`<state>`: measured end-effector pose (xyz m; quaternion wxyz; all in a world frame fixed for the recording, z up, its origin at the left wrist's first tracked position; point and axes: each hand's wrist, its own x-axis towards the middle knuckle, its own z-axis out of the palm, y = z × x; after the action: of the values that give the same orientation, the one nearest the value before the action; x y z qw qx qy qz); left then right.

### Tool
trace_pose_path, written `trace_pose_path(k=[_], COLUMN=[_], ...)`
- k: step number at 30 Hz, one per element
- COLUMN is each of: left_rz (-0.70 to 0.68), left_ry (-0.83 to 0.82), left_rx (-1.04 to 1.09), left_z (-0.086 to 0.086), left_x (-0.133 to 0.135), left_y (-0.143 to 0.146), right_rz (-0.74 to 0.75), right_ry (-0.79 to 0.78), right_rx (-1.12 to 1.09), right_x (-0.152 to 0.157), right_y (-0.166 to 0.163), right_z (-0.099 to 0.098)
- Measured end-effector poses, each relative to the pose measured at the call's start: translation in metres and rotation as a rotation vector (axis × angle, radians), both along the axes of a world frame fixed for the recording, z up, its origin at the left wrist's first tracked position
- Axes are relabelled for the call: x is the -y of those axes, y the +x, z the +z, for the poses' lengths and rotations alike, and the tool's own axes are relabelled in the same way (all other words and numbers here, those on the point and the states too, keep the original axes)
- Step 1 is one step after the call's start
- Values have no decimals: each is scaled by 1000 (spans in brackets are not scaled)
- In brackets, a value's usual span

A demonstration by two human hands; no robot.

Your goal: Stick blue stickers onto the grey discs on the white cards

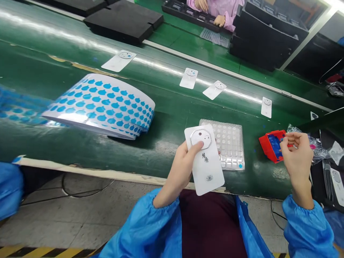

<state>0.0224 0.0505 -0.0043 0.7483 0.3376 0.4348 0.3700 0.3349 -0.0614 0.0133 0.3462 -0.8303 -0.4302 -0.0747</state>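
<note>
My left hand point(185, 163) grips a white phone back cover point(205, 165) with a round camera area, dark lettering and a small emblem. Its thumb lies on the camera area. Right behind the cover is a clear plastic blister tray point(232, 139), with a blue dot at its near right corner. My right hand point(298, 152) is closed in a pinch at the edge of a red box point(264, 145) holding small dark blue pieces point(275, 145). Whatever is between those fingertips is too small to make out.
A curled sheet of blue stickers point(99, 104) stands at left. More white covers point(119, 61) lie along the green bench point(166, 154). Crumpled clear plastic point(318, 143) and a black tray point(322, 182) sit at right. Across, a person in pink point(228, 18) works beside black trays point(123, 21).
</note>
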Motion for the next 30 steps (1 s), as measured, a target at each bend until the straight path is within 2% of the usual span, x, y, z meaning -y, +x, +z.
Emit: trace_pose_path(k=[2, 4, 7, 10, 14, 17, 18, 20, 22, 24, 30], left_rz=[2, 22, 78, 86, 5, -61, -78, -111, -137, -152, -205], left_ry=[-117, -158, -144, -116, -118, -104, -89, -56, -19, 22, 66], left_rx=[22, 12, -22, -60, -116, -137, -138, -137, -151, -195, -204], left_z=[0, 0, -1, -3, -2, -2, -2, -5, -8, -12, -21], left_x=[-12, -20, -26, -27, -22, -17, -16, -14, -13, -12, -13], left_y=[2, 4, 3, -3, -11, -14, -15, -16, -17, -18, -19], right_rz=[2, 61, 146, 111, 127, 190, 251, 475, 736, 880, 847], right_ry=[-101, -205, -326, -372, -389, -364, -335, -299, -325, -373, -479], right_rx=[30, 42, 74, 174, 424, 469, 429, 288, 149, 107, 158], right_x=[5, 10, 17, 20, 14, 6, 3, -2, -7, -10, -20], right_y=[29, 46, 52, 45, 21, -12, -26, -53, -78, -94, -105], right_z=[-14, -26, -38, -38, -22, -11, -9, -9, -13, -19, -31])
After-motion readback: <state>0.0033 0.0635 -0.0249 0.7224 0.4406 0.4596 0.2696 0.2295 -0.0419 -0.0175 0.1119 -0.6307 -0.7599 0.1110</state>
